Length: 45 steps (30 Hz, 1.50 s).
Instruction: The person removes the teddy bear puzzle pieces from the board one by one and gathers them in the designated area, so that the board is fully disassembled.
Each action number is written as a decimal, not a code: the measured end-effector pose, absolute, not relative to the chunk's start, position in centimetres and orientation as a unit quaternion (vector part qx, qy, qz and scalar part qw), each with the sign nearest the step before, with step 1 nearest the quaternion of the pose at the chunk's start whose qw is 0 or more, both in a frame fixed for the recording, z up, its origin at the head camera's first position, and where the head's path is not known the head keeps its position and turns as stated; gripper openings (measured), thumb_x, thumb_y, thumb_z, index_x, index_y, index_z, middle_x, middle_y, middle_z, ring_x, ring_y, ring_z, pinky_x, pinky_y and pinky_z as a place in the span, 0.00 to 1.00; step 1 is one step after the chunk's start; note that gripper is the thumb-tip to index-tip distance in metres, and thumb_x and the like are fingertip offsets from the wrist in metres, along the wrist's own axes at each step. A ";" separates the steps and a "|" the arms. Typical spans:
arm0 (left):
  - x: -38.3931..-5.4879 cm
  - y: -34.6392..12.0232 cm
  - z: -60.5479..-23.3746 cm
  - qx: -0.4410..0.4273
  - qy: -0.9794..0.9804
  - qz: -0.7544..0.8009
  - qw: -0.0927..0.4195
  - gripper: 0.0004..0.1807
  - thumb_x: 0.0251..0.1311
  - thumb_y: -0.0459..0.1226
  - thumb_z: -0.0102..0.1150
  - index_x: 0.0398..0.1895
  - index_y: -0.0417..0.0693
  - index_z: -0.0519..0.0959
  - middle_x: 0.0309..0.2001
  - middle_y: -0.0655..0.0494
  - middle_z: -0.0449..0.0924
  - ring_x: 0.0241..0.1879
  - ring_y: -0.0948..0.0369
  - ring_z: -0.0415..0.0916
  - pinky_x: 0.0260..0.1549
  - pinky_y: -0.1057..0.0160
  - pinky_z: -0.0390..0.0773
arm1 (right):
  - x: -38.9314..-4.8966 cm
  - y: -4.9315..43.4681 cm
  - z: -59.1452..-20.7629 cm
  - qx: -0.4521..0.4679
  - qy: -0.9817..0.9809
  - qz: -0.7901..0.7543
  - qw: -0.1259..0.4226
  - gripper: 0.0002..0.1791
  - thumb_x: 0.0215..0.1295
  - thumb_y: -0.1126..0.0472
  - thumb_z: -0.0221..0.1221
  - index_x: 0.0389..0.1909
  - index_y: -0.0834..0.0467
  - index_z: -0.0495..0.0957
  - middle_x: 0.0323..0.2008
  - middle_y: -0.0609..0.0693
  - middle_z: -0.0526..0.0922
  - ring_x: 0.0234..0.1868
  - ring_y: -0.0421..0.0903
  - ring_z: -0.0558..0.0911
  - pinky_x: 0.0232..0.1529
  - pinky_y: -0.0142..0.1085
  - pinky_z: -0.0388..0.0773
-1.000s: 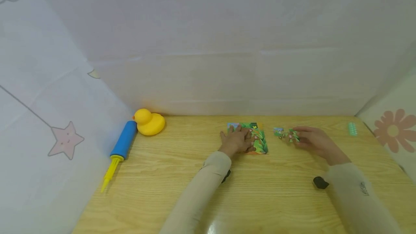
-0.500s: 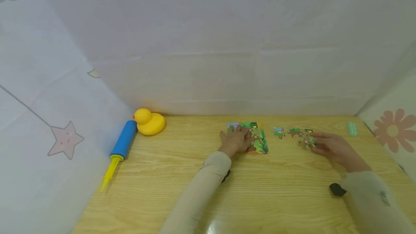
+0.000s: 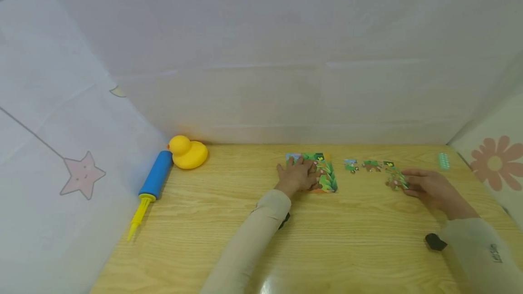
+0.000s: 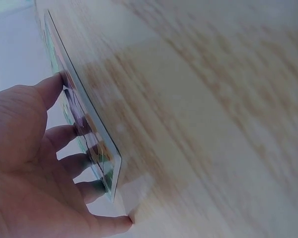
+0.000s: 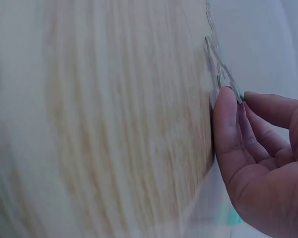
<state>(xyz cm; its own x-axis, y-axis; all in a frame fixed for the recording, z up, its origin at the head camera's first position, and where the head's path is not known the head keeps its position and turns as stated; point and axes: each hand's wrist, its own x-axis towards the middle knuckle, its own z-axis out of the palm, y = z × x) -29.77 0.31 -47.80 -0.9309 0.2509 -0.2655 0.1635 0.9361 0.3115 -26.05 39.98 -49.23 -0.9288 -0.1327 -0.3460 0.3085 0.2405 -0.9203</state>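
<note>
Puzzle stuff on a wood-grain table (image 3: 347,244), two bare hands in play. A colourful puzzle board (image 3: 331,180) lies flat towards the back of the table, and it's being held down by the left hand (image 3: 298,178). That hand's fingers are spread and pressed on the picture rather than curled round anything (one outer digit is rested on the wood just past the board's edge, as seen from the left wrist). Over on the right, the edge of a green-and-brown puzzle section (image 3: 396,178) is pinched between thumb and finger by the right hand (image 3: 431,187). From the right wrist it's seen tilted at the table surface; whether it's one piece or a few joined can't be told. Between the board and that section, three bits can be spotted: a bluish piece (image 3: 351,165), a brown-and-green piece (image 3: 372,165) and a small dark-green piece (image 3: 388,164), the last one right near the pinched section. A pale green item (image 3: 443,161) is parked near the back right corner. Well off to the left, a yellow duck (image 3: 188,153) is placed beside a blue-and-yellow pump (image 3: 155,178).
</note>
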 end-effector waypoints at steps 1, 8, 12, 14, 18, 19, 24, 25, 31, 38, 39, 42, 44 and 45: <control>-29.8 0.3 -47.8 0.107 0.972 0.144 0.151 0.32 0.73 0.62 0.45 0.78 0.75 0.59 0.83 0.59 0.46 0.83 0.48 0.38 0.75 0.29 0.42 | -26.1 40.0 -49.2 0.058 0.776 -0.602 0.177 0.25 0.78 0.58 0.55 0.69 0.66 0.69 0.41 0.33 0.82 0.42 0.35 0.87 0.48 0.34 0.86; -29.6 0.3 -47.8 0.106 0.972 0.150 0.147 0.33 0.73 0.63 0.43 0.79 0.73 0.58 0.83 0.59 0.47 0.83 0.48 0.38 0.75 0.29 0.42 | -25.9 40.3 -49.0 0.049 0.829 -0.532 0.165 0.35 0.80 0.54 0.51 0.73 0.77 0.56 0.41 0.35 0.83 0.39 0.35 0.87 0.45 0.33 0.87; -29.6 0.3 -47.9 0.101 0.973 0.148 0.147 0.33 0.72 0.63 0.45 0.79 0.73 0.58 0.83 0.59 0.47 0.83 0.48 0.39 0.75 0.30 0.42 | -25.7 40.2 -48.5 0.054 0.845 -0.506 0.164 0.37 0.80 0.51 0.50 0.73 0.77 0.55 0.43 0.38 0.84 0.39 0.34 0.87 0.45 0.33 0.87; -29.6 0.3 -47.8 0.101 0.973 0.145 0.147 0.33 0.72 0.63 0.45 0.78 0.74 0.58 0.83 0.60 0.47 0.83 0.49 0.39 0.75 0.30 0.42 | -25.6 40.1 -48.1 0.057 0.851 -0.498 0.160 0.37 0.80 0.50 0.49 0.73 0.76 0.56 0.46 0.44 0.85 0.40 0.34 0.87 0.46 0.34 0.87; -29.7 0.3 -47.9 0.100 0.974 0.139 0.149 0.33 0.71 0.64 0.46 0.78 0.75 0.59 0.83 0.60 0.47 0.83 0.49 0.39 0.75 0.31 0.43 | -25.4 40.0 -47.7 0.052 0.862 -0.482 0.150 0.37 0.81 0.49 0.46 0.73 0.76 0.57 0.57 0.68 0.82 0.41 0.34 0.87 0.46 0.36 0.87; -29.7 0.4 -47.9 0.100 0.974 0.138 0.149 0.33 0.71 0.64 0.46 0.78 0.75 0.59 0.83 0.60 0.47 0.83 0.49 0.39 0.75 0.31 0.43 | -25.3 40.0 -47.6 0.051 0.863 -0.480 0.149 0.37 0.81 0.48 0.45 0.73 0.76 0.56 0.60 0.71 0.79 0.41 0.34 0.87 0.46 0.37 0.87; -29.7 0.4 -47.8 0.099 0.975 0.135 0.149 0.33 0.70 0.64 0.48 0.77 0.76 0.59 0.83 0.61 0.47 0.83 0.50 0.39 0.75 0.31 0.44 | -25.3 40.4 -47.6 0.042 0.863 -0.480 0.151 0.37 0.82 0.48 0.43 0.73 0.77 0.55 0.64 0.75 0.73 0.42 0.36 0.88 0.45 0.37 0.87; -29.7 0.4 -47.8 0.098 0.975 0.135 0.149 0.33 0.70 0.64 0.48 0.77 0.77 0.59 0.83 0.61 0.47 0.83 0.50 0.39 0.75 0.31 0.44 | -25.4 40.5 -47.6 0.040 0.863 -0.480 0.152 0.38 0.82 0.48 0.43 0.73 0.77 0.54 0.65 0.75 0.73 0.42 0.35 0.88 0.46 0.37 0.87; -29.7 0.4 -47.9 0.100 0.975 0.135 0.148 0.33 0.70 0.63 0.49 0.78 0.76 0.59 0.83 0.60 0.47 0.83 0.50 0.40 0.75 0.30 0.43 | -25.6 40.6 -47.7 0.026 0.866 -0.478 0.143 0.39 0.82 0.45 0.41 0.74 0.76 0.54 0.68 0.76 0.68 0.43 0.32 0.87 0.47 0.36 0.87; -30.1 0.3 -48.1 0.112 0.976 0.139 0.122 0.32 0.70 0.65 0.46 0.76 0.75 0.63 0.81 0.59 0.53 0.81 0.47 0.47 0.75 0.31 0.45 | -26.4 38.7 -47.4 0.005 0.849 -0.514 0.124 0.39 0.81 0.45 0.45 0.74 0.75 0.56 0.50 0.48 0.87 0.43 0.30 0.86 0.47 0.33 0.86; -30.1 0.3 -48.1 0.114 0.977 0.139 0.118 0.32 0.70 0.65 0.46 0.75 0.75 0.64 0.81 0.59 0.55 0.81 0.46 0.48 0.75 0.32 0.47 | -26.6 38.3 -47.4 0.003 0.845 -0.521 0.123 0.39 0.81 0.45 0.45 0.74 0.75 0.56 0.47 0.42 0.86 0.43 0.30 0.86 0.46 0.32 0.86; -30.0 0.2 -48.0 0.118 0.977 0.139 0.109 0.33 0.69 0.66 0.47 0.75 0.74 0.65 0.80 0.59 0.58 0.80 0.46 0.51 0.75 0.33 0.49 | -27.2 36.6 -47.2 0.004 0.843 -0.523 0.124 0.39 0.80 0.44 0.46 0.74 0.73 0.58 0.50 0.42 0.85 0.43 0.31 0.87 0.46 0.33 0.86; -30.1 0.1 -48.1 0.123 0.977 0.137 0.103 0.33 0.69 0.66 0.47 0.74 0.74 0.66 0.79 0.59 0.59 0.80 0.46 0.52 0.75 0.34 0.49 | -27.6 35.4 -47.0 -0.001 0.849 -0.513 0.126 0.38 0.81 0.43 0.45 0.74 0.71 0.59 0.57 0.55 0.83 0.45 0.31 0.86 0.48 0.34 0.86; -30.1 0.0 -48.2 0.127 0.978 0.134 0.098 0.33 0.68 0.67 0.47 0.74 0.74 0.66 0.79 0.59 0.60 0.79 0.46 0.53 0.75 0.34 0.49 | -27.7 34.8 -46.9 -0.004 0.852 -0.508 0.128 0.38 0.81 0.43 0.45 0.74 0.71 0.59 0.60 0.61 0.80 0.46 0.32 0.86 0.49 0.35 0.86</control>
